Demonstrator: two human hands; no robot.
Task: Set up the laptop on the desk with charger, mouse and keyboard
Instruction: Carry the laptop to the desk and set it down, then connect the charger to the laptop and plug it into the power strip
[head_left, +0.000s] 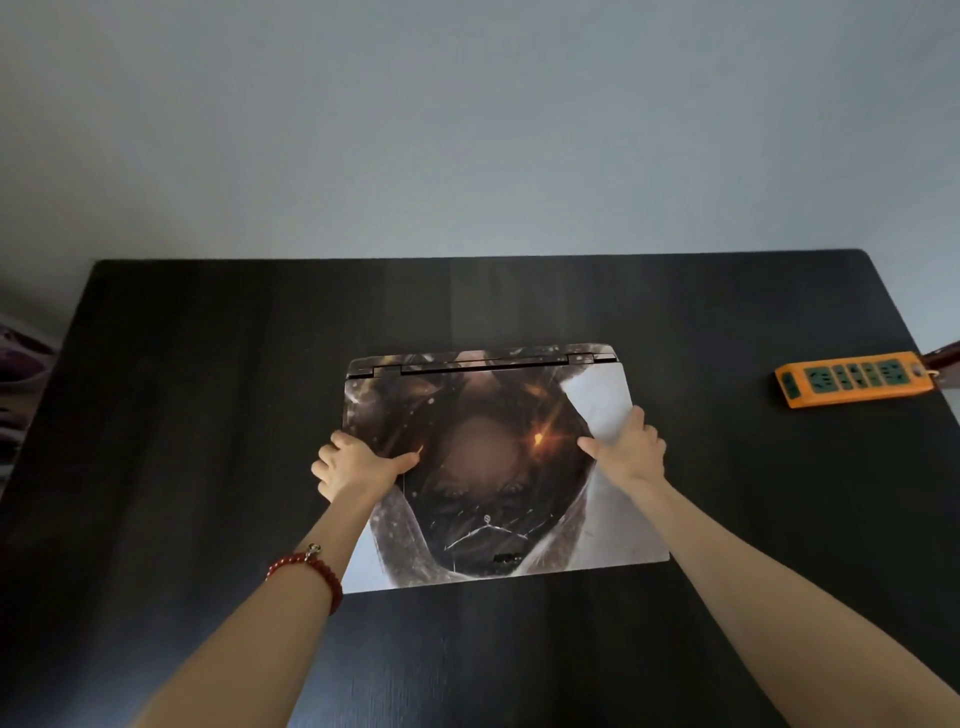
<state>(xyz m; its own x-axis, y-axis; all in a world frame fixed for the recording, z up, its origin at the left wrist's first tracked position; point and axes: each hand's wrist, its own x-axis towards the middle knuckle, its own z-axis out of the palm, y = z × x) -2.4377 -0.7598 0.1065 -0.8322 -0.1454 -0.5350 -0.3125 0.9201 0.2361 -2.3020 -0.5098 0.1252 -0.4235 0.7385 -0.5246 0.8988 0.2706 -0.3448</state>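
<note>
So the laptop (498, 467) is sitting lid-down and closed in the middle of the dark wood worktop (208, 389), hinge side toward the far edge, front edge pointing back at the person. The lid has a printed skin on it, dark brown artwork with an orange glint and pale patches at the corners.

Both hands are on it. The left hand (353, 465) has its grip curled round the laptop's left edge, thumb lying across the top of the lid and fingers wrapped over the side. There's a red bead bracelet (311, 574) on that wrist. The right hand (626, 441) is clamped on the right edge the same way, thumb on top, fingers over the side. Whether the laptop is lifted a bit or flat on the worktop, I honestly can't tell from this angle.

Over by the right edge of the worktop, toward the far right corner, there's an orange power strip (854, 378) with green sockets, well apart from the laptop.
</note>
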